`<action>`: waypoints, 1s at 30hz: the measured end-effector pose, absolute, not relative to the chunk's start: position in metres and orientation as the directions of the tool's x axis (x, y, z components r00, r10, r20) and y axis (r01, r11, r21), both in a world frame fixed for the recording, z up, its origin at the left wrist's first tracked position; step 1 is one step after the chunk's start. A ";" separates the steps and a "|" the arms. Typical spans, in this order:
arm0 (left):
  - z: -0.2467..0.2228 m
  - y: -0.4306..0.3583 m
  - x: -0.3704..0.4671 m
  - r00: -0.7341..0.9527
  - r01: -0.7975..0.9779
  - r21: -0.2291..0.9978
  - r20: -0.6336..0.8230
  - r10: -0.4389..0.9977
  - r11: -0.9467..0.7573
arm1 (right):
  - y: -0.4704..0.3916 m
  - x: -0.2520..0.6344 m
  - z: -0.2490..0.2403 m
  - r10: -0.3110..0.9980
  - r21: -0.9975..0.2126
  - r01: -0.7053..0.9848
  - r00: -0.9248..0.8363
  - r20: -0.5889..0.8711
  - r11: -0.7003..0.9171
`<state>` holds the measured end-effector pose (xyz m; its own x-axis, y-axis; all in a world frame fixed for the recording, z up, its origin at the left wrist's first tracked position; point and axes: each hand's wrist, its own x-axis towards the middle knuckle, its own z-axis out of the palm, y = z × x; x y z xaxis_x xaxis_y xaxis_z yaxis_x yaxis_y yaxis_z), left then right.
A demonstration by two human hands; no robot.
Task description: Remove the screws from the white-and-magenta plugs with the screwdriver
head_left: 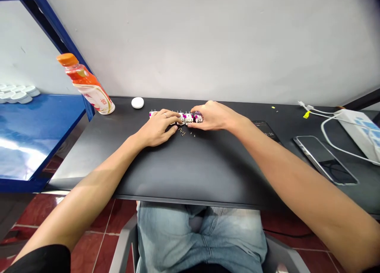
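Observation:
A row of small white and purple blocks [189,119] with thin pins on top stands on the black table [190,166]. My left hand [160,127] lies over the left part of the row, its fingers spread and touching the blocks, and hides several of them. At the right end my right hand [209,116] holds the last block [198,117] between thumb and fingers. Small brass-coloured screws [181,131] lie scattered just in front of the row, with a few tiny silvery bits [192,135] to their right.
An orange-capped bottle [92,89] and a white round case [137,103] stand at the back left. On the right lie a dark phone [267,130], a clear-cased phone [326,160], a white box [360,132] and white cables [326,132]. Blue shelving [61,31] borders the left.

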<state>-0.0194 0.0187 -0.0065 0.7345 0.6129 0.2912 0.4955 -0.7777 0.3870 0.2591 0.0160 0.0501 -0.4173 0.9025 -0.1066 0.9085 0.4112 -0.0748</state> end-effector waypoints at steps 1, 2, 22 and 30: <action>-0.007 0.019 -0.019 0.733 0.495 0.389 0.293 0.614 -0.777 | 0.017 0.264 0.050 0.903 -0.088 0.908 -0.417 -0.101 0.410; -0.007 0.019 -0.019 0.733 0.495 0.390 0.294 0.614 -0.777 | 0.017 0.270 0.051 0.906 -0.093 0.909 -0.414 -0.092 0.406; -0.005 0.017 -0.018 0.676 0.479 0.332 0.451 0.583 -0.812 | 0.000 0.301 0.041 0.879 -0.078 0.879 -0.475 -0.036 0.471; -0.006 0.018 -0.018 0.673 0.474 0.322 0.468 0.573 -0.820 | -0.019 0.299 0.041 0.859 -0.098 0.865 -0.501 -0.103 0.492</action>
